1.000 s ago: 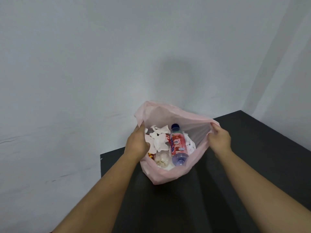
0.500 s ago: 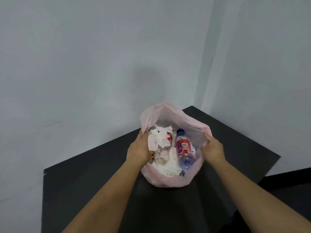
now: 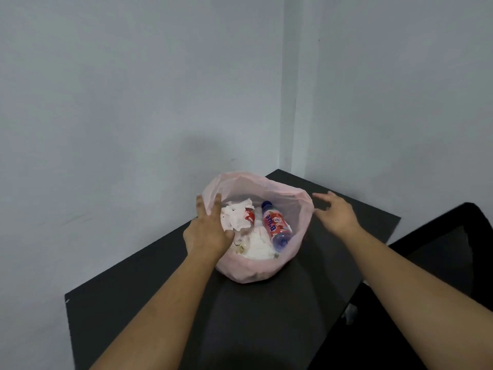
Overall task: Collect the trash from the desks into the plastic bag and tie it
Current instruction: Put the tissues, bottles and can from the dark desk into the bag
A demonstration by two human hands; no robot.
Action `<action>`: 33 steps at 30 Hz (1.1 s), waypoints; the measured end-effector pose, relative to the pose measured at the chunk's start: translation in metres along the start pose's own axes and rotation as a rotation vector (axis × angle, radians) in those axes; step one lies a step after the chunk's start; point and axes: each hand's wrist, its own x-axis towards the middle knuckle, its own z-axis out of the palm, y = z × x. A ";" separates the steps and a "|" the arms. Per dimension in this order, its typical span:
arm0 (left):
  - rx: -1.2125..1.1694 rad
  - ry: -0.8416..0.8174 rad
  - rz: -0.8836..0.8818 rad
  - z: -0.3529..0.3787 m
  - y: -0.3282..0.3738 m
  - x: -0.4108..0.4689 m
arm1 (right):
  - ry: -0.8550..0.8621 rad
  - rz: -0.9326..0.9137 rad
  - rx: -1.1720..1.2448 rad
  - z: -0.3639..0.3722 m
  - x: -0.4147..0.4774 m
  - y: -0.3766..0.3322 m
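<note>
- The pink plastic bag (image 3: 256, 271) stands on the black bench (image 3: 149, 303), near its far edge, close to the corner of the grey walls (image 3: 133, 102)
- The mouth of the bag is wide open and its rim stands up by itself
- The left hand (image 3: 205, 232) lies against the left rim of the bag with the fingers straight and pointing away from the person; the thumb reaches inside, next to the crumpled tissue (image 3: 236, 214)
- The right hand (image 3: 336, 212) is spread, fingers apart, just beside the right rim; I cannot tell if the fingertips touch the plastic
- Neither hand pinches anything that I can see
- Inside the bag lies a small bottle (image 3: 274, 225) with a red label and a blue cap, tilted, its cap toward the far side
- A red and white wrapper (image 3: 250, 216) is between the tissue and the bottle, and more white paper (image 3: 257, 245) covers the bottom
- On the right, a second dark surface (image 3: 448, 252) stands beside the bench, with a narrow gap between them
- Both forearms cross the bench in front of the bag
</note>
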 end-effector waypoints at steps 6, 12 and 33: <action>-0.246 -0.114 0.521 -0.013 0.031 -0.045 | 0.204 0.040 -0.020 -0.057 -0.060 0.008; -0.524 -0.543 0.910 0.019 0.079 -0.129 | 0.359 0.245 -0.189 -0.096 -0.139 0.044; -0.611 -0.651 0.882 0.055 0.222 -0.279 | 0.547 0.497 0.258 -0.145 -0.240 0.163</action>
